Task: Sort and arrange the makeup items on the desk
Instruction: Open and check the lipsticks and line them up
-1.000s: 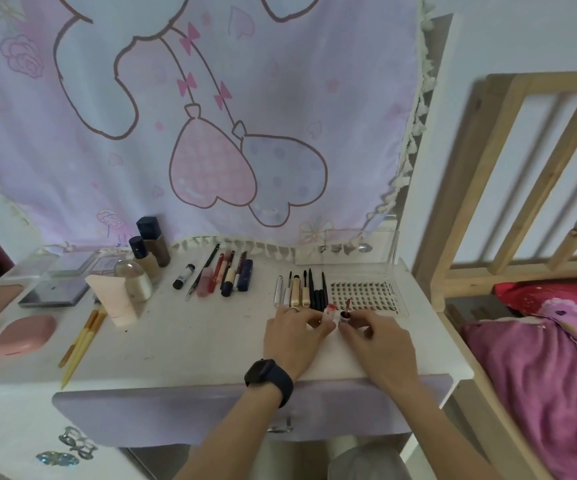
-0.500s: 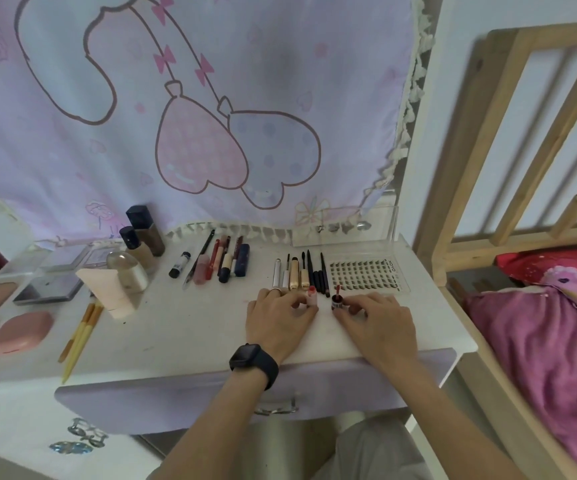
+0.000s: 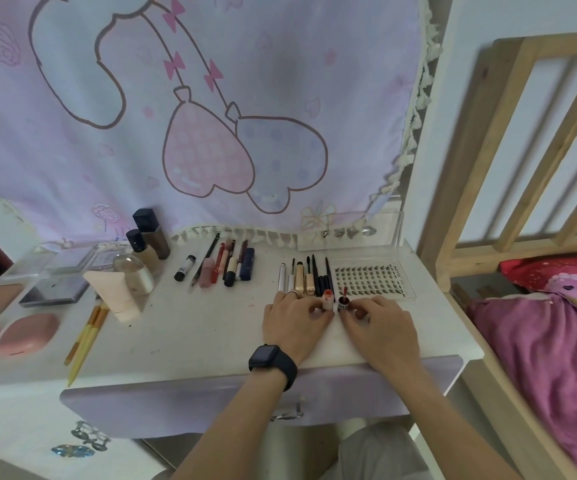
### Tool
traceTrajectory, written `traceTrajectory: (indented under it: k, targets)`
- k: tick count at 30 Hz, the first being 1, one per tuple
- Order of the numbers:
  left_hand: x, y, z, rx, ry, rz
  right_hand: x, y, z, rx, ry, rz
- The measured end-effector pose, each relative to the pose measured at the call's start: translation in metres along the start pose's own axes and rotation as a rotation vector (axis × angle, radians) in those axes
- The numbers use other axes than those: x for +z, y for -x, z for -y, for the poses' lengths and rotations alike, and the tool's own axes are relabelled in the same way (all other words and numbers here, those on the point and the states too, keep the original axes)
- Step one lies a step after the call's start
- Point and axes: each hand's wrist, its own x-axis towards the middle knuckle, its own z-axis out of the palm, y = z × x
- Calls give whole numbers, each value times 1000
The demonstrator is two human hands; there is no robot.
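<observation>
Two small lip items are being stood side by side near the front edge of the desk (image 3: pixel 193 334), toward its right corner. The left hand (image 3: pixel 294 320) has its fingers curled, the tips pinching a pale tube (image 3: pixel 328 300) with a red top. The right hand (image 3: pixel 380 327) is curled the same way, pinching a dark pot (image 3: pixel 343 304) with a red wand poking up from it. Both stand upright and just beside each other, perhaps touching (the gap is too small to tell).

They sit directly in front of the row of slim pens and wands (image 3: pixel 306 277), with the lash tray (image 3: pixel 370 280) to the right of that row. A second group of pencils and tubes (image 3: pixel 226 266) lies nearer the back edge.

This looks like the placing step for the last small pieces on this side. The next move likely calls for letting go gently so neither tips over, both being narrow and upright. After that, attention might go to the loose yellow brushes (image 3: pixel 86 336) toward the left edge.
</observation>
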Motion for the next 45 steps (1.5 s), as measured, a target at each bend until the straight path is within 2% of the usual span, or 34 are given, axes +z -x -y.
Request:
traceTrajectory:
  k: [10, 27, 33, 36, 41, 45]
  targets:
    - [2, -1, 1, 6, -23, 37, 1, 6, 0, -10, 6, -83]
    - [-5, -3, -6, -5, -27, 95, 0, 6, 2, -16, 0, -109]
    - [-25, 1, 6, 26, -54, 122, -4, 14, 0, -19, -70, -160]
    - [-44, 7, 34, 29, -55, 55, 3, 34, -7, -121, -122, -218]
    - [-78, 11, 86, -110, -61, -15, 24, 57, 13, -406, -34, -211]
    - [-93, 7, 105, -167, -91, -26, 45, 57, 47, -446, 45, -158]
